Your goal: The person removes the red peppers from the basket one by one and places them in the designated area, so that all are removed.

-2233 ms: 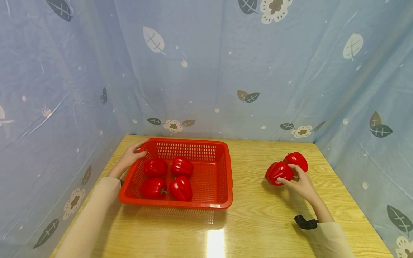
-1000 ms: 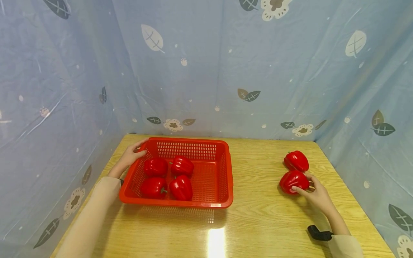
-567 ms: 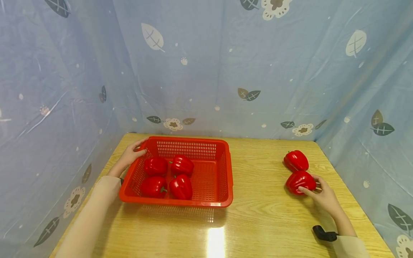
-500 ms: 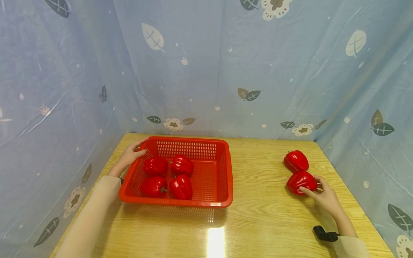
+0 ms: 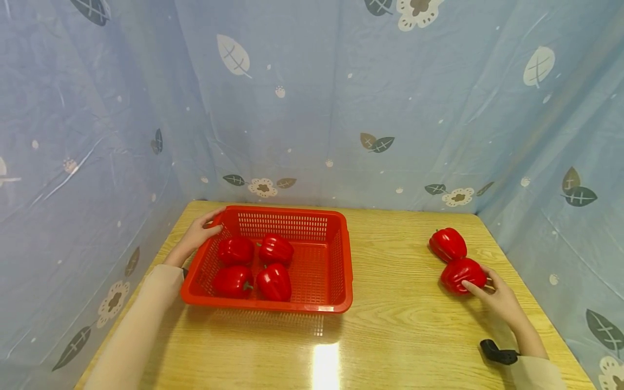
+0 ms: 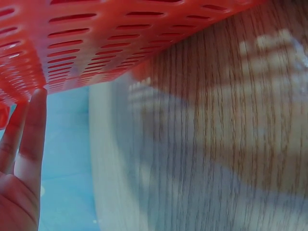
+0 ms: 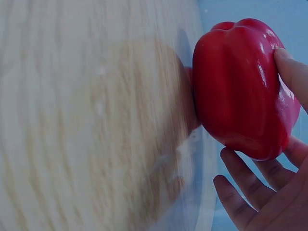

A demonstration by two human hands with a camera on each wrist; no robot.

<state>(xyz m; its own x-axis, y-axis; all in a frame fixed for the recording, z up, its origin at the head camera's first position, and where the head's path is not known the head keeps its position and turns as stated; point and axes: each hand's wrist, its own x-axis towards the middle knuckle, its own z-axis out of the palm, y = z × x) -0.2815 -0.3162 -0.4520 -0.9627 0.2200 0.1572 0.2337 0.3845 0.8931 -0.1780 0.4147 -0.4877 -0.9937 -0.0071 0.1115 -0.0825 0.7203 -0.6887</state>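
Observation:
My left hand (image 5: 196, 234) grips the left rim of a red plastic basket (image 5: 265, 307), thumb over the inside and fingers against the slotted outer wall, as the left wrist view shows. Several glossy red bell peppers (image 5: 274, 283) lie in the left part of the basket. On the right side of the table, my right hand (image 5: 498, 295) holds another red bell pepper (image 5: 462, 276) between thumb and fingers, low over the wood. Right behind it lies one more bell pepper (image 5: 447, 244). In the right wrist view the held bell pepper (image 7: 238, 91) mostly hides that one.
Both stand on a wood-grain table (image 5: 390, 336). A blue patterned curtain (image 5: 302, 108) encloses the table at the back and both sides. A black wrist device (image 5: 498, 352) sits at the right sleeve.
My right hand has moved the bell pepper to the right and a little toward me, away from in front of the other pepper's left side. The left hand and basket stay put.

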